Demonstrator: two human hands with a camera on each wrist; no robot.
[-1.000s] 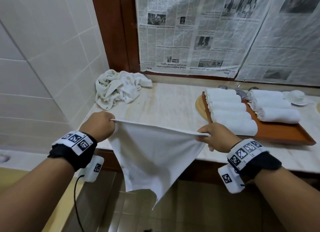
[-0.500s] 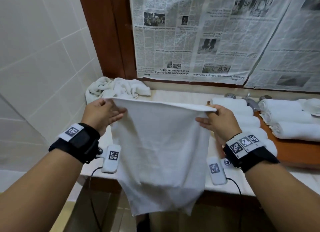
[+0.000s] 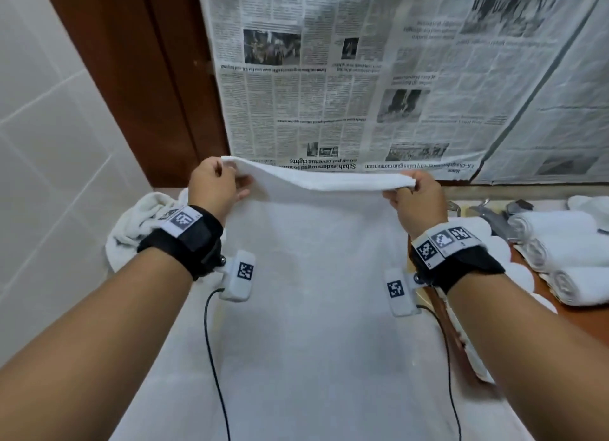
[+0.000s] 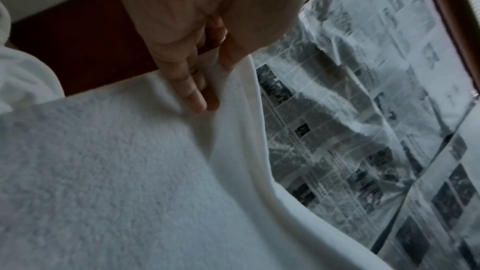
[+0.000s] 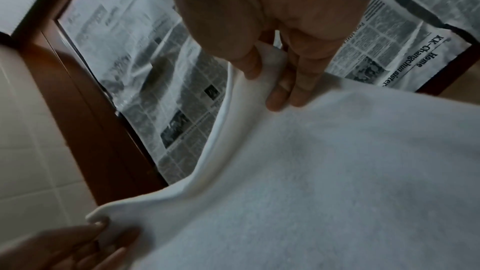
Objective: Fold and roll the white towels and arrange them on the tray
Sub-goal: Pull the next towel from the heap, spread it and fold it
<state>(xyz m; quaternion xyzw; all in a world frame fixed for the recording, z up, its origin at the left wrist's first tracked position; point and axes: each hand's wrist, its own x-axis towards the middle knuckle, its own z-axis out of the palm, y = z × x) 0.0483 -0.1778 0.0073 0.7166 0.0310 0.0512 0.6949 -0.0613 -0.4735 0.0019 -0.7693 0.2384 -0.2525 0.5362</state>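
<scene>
towel (image 3: pixel 316 275) corners between pinching fingers (image 4: pixel 187 81)

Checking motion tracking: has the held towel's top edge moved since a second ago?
Yes. The towel edge rose from counter level to the newspaper's bottom edge, pinched by left hand and right hand.

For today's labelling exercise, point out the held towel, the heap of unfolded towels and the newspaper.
held towel (image 3: pixel 313 275), head view, on its hanging middle.
heap of unfolded towels (image 3: pixel 145 213), head view, on its crumpled top.
newspaper (image 3: pixel 329 94), head view, on a block of printed columns.
</scene>
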